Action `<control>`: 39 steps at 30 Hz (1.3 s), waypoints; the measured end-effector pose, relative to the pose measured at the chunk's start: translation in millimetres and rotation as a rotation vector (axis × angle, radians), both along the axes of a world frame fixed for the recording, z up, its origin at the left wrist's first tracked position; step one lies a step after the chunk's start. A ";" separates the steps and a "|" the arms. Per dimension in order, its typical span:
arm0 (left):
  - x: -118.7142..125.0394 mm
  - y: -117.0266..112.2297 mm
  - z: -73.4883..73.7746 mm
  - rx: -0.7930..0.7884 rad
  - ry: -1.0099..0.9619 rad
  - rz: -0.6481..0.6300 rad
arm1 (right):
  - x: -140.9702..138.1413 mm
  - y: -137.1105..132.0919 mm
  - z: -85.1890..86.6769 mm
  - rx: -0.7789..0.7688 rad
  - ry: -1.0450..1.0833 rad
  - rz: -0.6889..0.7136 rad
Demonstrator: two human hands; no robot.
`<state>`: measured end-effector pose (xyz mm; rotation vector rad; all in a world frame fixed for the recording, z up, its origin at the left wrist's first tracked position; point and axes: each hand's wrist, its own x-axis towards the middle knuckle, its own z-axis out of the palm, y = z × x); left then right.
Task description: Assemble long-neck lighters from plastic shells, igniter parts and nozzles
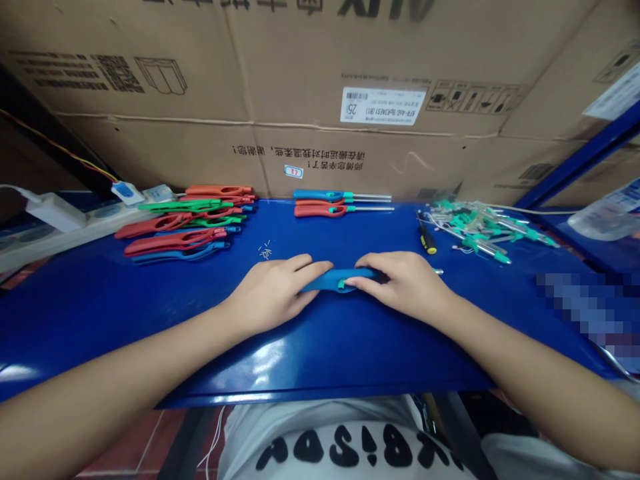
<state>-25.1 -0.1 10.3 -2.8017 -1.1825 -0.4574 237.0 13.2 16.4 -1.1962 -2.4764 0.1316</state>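
A blue long-necked lighter point(327, 280) lies level between my two hands above the front half of the blue table. My left hand point(280, 290) wraps its fingers and thumb round the handle end. With fingers and thumb closed, my right hand point(405, 283) grips the other end, near the green trigger point(342, 285). A short bit of metal tip point(439, 271) shows past my right hand; the rest of the neck is hidden behind the fingers. Several small screws point(266, 251) lie beyond my left hand. Farther back are lighters with metal necks point(345, 211), red and blue.
Red, green and blue lighter casings point(175, 227) are piled at the left by a power strip point(95, 223). On the right lie a yellow-black screwdriver point(427, 239) and a heap of green-and-metal lighter inner parts point(480, 230). A cardboard box point(300, 80) stands along the back.
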 end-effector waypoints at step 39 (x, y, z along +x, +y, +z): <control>-13.4 24.5 4.6 -0.140 -0.140 0.061 | 54.3 49.1 7.3 0.168 -0.273 -0.008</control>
